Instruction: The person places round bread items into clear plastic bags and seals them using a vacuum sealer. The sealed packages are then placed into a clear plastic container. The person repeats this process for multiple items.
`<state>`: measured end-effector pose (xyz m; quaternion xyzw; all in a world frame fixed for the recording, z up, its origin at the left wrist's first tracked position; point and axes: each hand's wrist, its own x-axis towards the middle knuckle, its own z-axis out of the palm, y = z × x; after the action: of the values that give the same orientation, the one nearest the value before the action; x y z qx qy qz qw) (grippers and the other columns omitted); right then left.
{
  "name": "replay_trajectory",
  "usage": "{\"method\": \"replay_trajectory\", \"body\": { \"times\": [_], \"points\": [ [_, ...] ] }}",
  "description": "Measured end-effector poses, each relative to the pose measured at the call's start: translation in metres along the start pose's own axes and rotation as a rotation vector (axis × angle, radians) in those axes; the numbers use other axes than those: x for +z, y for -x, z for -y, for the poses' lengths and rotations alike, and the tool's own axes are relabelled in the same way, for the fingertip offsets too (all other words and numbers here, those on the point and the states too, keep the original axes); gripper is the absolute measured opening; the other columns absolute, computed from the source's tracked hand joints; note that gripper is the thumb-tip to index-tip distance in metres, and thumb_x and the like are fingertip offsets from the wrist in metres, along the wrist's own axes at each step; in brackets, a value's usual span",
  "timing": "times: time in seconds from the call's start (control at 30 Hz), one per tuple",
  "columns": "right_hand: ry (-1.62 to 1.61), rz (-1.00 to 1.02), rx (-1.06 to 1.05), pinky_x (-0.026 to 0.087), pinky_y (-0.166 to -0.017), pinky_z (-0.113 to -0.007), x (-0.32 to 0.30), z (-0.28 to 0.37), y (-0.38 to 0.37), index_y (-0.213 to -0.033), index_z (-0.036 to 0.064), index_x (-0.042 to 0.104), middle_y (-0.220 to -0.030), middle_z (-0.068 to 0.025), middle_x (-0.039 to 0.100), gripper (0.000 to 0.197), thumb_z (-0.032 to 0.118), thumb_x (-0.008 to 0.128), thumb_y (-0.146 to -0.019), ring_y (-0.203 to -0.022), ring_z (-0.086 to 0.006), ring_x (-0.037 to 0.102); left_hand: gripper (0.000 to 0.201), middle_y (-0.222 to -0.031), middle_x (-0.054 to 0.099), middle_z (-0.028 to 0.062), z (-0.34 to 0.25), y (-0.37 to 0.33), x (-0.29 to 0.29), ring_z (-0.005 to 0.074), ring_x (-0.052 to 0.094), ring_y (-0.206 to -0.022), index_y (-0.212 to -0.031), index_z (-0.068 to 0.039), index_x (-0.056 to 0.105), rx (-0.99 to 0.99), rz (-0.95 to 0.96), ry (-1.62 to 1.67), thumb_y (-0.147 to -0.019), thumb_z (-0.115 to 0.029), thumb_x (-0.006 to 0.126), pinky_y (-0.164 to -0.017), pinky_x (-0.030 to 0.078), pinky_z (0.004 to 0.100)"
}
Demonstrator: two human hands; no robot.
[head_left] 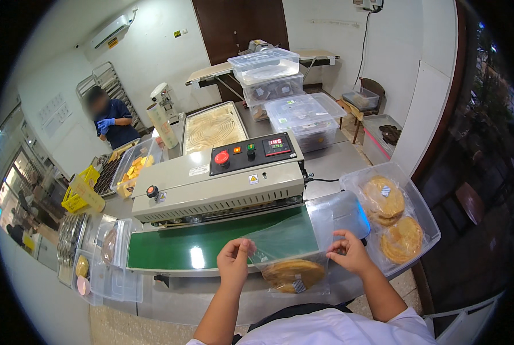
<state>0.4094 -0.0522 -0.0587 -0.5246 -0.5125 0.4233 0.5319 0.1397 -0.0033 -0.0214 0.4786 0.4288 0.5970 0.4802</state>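
Observation:
A clear plastic bag (pixel 286 238) with round flat golden breads (pixel 294 275) in its lower part hangs at the table's near edge. My left hand (pixel 234 260) pinches the left side of its upper end. Opposite, my right hand (pixel 349 254) has its fingers curled in on the right edge of the film. The upper film lies over the green conveyor belt (pixel 176 247) of a beige band sealing machine (pixel 222 184), which has a red knob and a lit display.
At the right, a clear plastic bin (pixel 432 230) holds bagged golden breads. Lidded plastic boxes (pixel 303 115) are stacked behind the sealer, near a baking tray (pixel 214 129). Small containers (pixel 116 282) stand at the left. A person in blue gloves (pixel 106 122) is at the far left.

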Motion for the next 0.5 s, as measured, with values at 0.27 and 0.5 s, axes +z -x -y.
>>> {"method": "replay_trajectory", "body": {
  "times": [0.27, 0.5],
  "points": [
    [0.177, 0.035, 0.05, 0.043, -0.061, -0.022, -0.012, -0.007, 0.001, -0.098, 0.0, 0.056, -0.075, -0.0016, 0.058, 0.032, 0.006, 0.069, -0.07, -0.063, -0.0074, 0.05, 0.014, -0.075, 0.06, 0.0053, -0.002, -0.007, -0.002, 0.0127, 0.057, -0.067, -0.083, -0.002, 0.057, 0.034, -0.038, -0.06, -0.085, -0.015, 0.057, -0.062, 0.046, 0.0244],
    [0.301, 0.073, 0.038, 0.043, -0.058, -0.023, 0.003, 0.0, -0.007, -0.095, -0.0001, 0.059, -0.076, -0.0018, 0.058, 0.027, 0.011, 0.068, -0.072, -0.061, -0.0072, 0.049, 0.011, -0.078, 0.06, 0.0049, -0.001, -0.008, -0.001, 0.0109, 0.055, -0.068, -0.085, -0.001, 0.058, -0.018, -0.039, 0.02, -0.084, -0.012, 0.058, -0.062, 0.043, 0.0217]
  ]
}}
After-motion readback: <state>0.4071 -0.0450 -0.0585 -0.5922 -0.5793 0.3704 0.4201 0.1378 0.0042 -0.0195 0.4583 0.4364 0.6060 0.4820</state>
